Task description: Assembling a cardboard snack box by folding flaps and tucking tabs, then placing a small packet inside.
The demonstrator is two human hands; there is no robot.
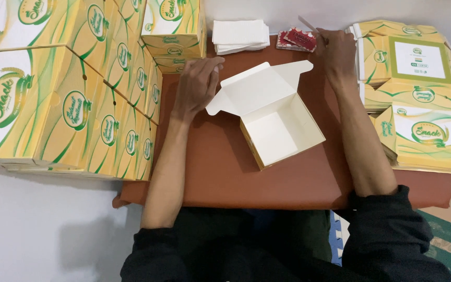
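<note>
In the head view, an open white box (280, 130) is seen on the brown table (225, 177), just right of its centre. Its long axis runs from near left to far right, and its lid is turned toward the far left. The left hand (198, 83) is laid at the lid's left edge, fingers loosely curled, nothing grasped. The right hand (336, 52) is stretched to the far edge, touching small red packets (297, 39); whether they are grasped cannot be told. Stacked yellow boxes (79, 104) are placed on the left.
</note>
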